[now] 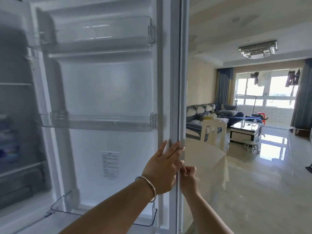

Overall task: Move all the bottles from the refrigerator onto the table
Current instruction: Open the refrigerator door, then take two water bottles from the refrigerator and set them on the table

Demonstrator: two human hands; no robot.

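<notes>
- Seemingly the only sign of bottles (7, 146) is a blurred blue and purple patch on a shelf inside the refrigerator (15, 102), at the far left of the view; too smeared to count them or tell whether they stand upright.
- That patch lies well to the left of both hands, past the whole width of the open refrigerator door (108, 92), whose three clear door bins (101, 122) show nothing in them.
- Left hand (162, 171): fingers straight, laid flat against the door's free edge, holding nothing; a silver bangle (148, 186) sits on that wrist.
- Right hand (189, 179): fingers curled at the same edge, just beside the left; whether they pinch the gasket I cannot tell.
- My guess is the left hand is nearer the shelves, so a reach would go leftward across the door.
- Beyond the door edge sits the table (207, 159) under a pale cloth, close on the right, with a white chair (213, 132) behind it.
</notes>
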